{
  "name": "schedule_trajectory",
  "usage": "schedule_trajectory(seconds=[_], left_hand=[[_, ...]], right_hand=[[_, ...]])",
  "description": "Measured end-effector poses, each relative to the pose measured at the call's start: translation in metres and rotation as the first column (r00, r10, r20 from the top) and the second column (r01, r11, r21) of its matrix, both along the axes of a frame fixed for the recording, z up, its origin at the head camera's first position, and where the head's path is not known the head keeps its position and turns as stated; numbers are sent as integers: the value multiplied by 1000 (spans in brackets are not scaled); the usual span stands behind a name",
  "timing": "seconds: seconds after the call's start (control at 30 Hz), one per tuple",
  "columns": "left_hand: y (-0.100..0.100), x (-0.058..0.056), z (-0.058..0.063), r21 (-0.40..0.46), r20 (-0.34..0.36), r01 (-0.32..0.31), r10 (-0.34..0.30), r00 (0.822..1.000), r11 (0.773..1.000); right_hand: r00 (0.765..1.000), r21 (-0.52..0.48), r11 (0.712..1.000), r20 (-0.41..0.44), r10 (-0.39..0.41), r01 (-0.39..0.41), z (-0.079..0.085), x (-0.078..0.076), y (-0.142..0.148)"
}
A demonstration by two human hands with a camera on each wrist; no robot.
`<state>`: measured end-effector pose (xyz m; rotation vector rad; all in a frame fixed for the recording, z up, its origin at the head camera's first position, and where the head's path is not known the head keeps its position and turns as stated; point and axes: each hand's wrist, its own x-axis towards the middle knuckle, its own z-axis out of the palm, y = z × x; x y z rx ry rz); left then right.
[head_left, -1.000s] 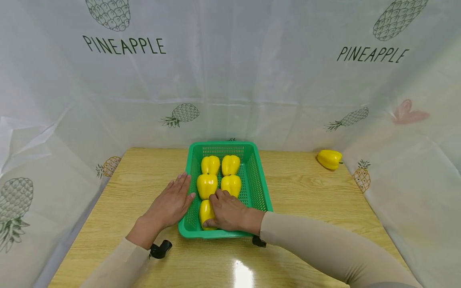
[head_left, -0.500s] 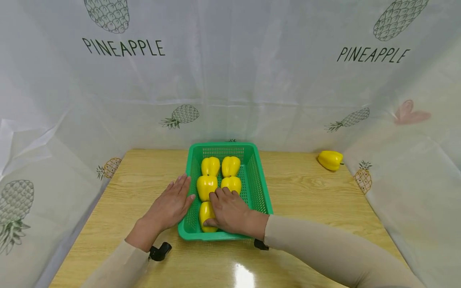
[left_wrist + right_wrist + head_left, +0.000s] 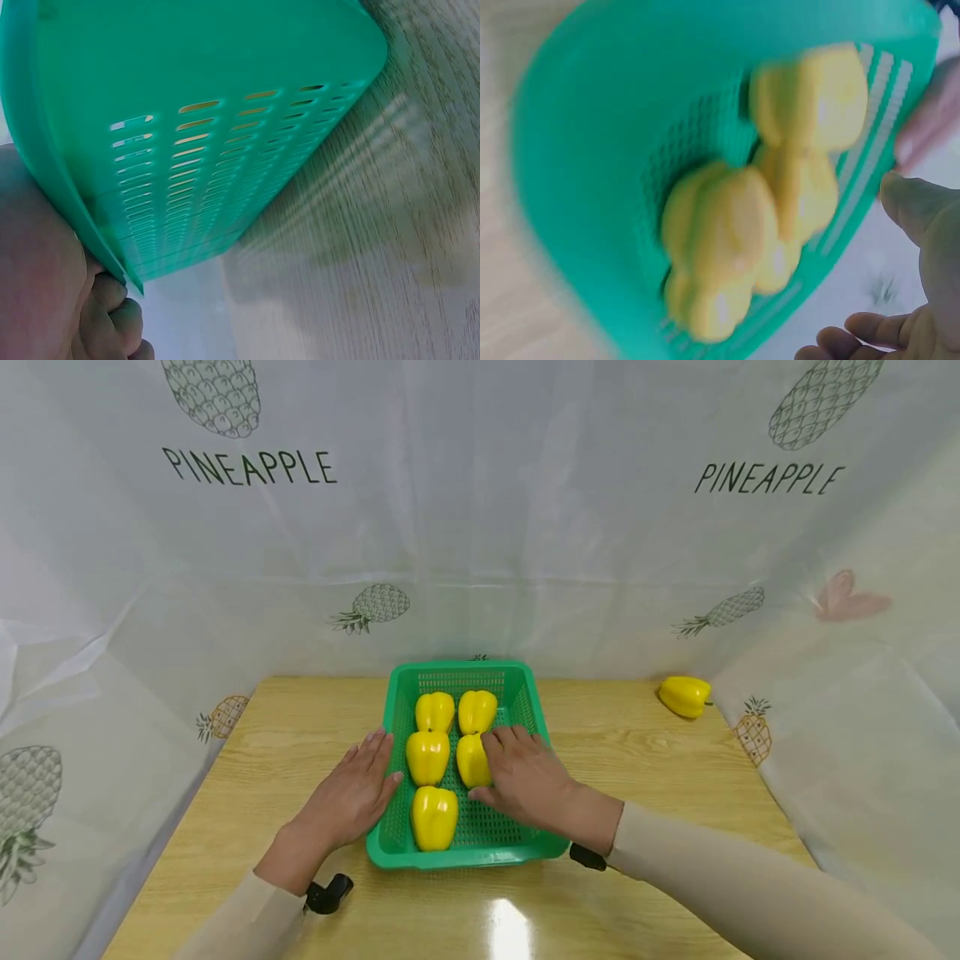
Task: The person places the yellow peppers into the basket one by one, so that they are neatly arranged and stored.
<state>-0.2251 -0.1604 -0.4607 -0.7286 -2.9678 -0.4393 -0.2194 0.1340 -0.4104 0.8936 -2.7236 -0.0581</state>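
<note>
A green plastic basket point(image 3: 408, 860) stands on the table, holding several yellow bell peppers. My left hand point(image 3: 348, 797) rests along its left rim with fingers straight; the left wrist view has fingertips point(image 3: 124, 319) by the rim. At the front left of the basket lies one bell pepper point(image 3: 434, 818), untouched. My right hand point(image 3: 528, 777) hovers over the right side, partly hiding the middle right bell pepper point(image 3: 472, 762). In the right wrist view its thumb point(image 3: 915, 206) and fingers are spread apart with nothing between them.
Another yellow bell pepper point(image 3: 685, 696) lies on the table point(image 3: 637, 752) at the back right, near the edge. A white curtain point(image 3: 480, 527) printed with pineapples encloses the back and sides. Black wrist cameras point(image 3: 328, 893) sit under both wrists.
My right hand has let go of the front left bell pepper and moved right and away from me. My left hand keeps its place on the rim.
</note>
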Motion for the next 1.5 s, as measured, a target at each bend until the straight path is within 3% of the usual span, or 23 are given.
schedule_trajectory(seconds=[0.2,0.47,0.67,0.9,1.03,1.27,1.5], left_hand=[[1,1,0,10,-3,2,-2,1000,1000],[1,2,2,8,-30,3,-3,1000,1000],[-1,4,2,0,-39,9,-9,999,1000],[-1,5,-2,5,-37,13,-13,999,1000],[-1,4,-5,0,-36,5,-5,999,1000],[0,5,-5,-6,-44,5,-5,999,1000],[0,5,-2,-2,-45,0,-1,999,1000]], right_hand=[[989,-19,997,-121,-81,79,11,-20,49],[949,-52,973,-213,-230,224,13,-58,124],[922,-39,929,-118,-370,368,5,-77,170],[862,0,862,34,-506,507,-12,-92,214],[848,15,849,48,-529,528,-21,-97,240],[858,53,857,-15,-513,513,-33,-105,279],[854,73,851,-58,-517,520,-49,-115,301]])
